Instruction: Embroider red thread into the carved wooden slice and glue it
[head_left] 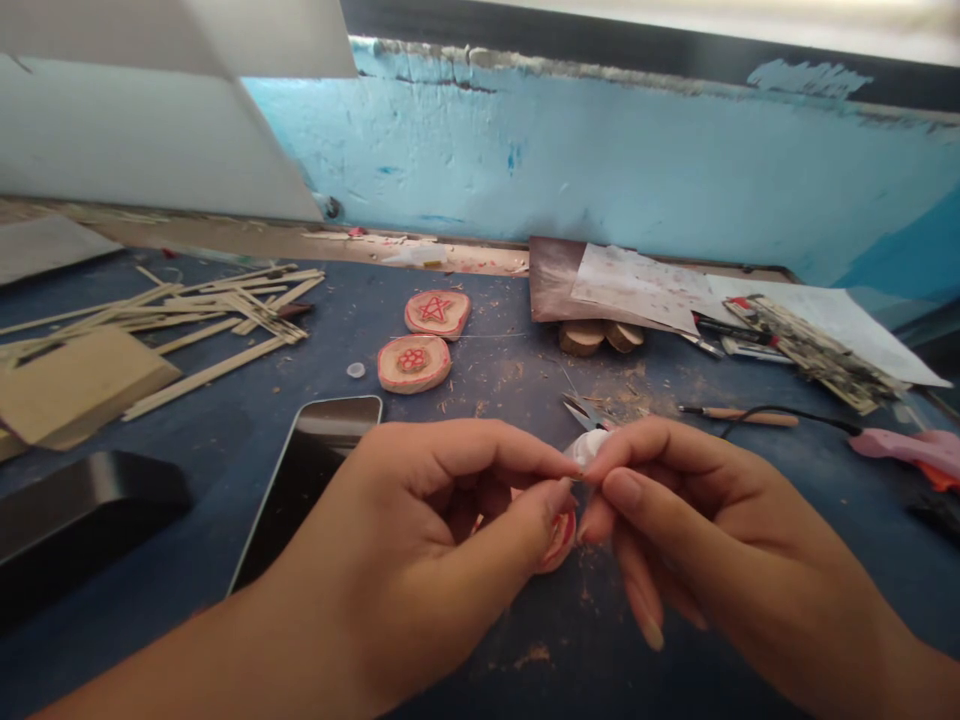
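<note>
My left hand (pixel 442 530) is closed around a small wood slice with red thread (pixel 559 545), mostly hidden under the fingers. Thumb and forefinger of my right hand (pixel 675 510) pinch together right at my left fingertips; what they hold is too thin to make out. A small white object (pixel 589 445) shows just behind the fingertips. Two finished wood slices with red thread stars (pixel 437 312) (pixel 414 362) lie farther back on the dark blue table (pixel 225 430).
A phone (pixel 311 480) lies face up left of my hands, beside a black case (pixel 75 510). Wooden sticks (pixel 225 310) and a cardboard piece (pixel 75 385) are at left. Small scissors (pixel 589 412), plain wood slices (pixel 600 337), papers, an awl (pixel 742 415) and a pink tool (pixel 907 447) lie right.
</note>
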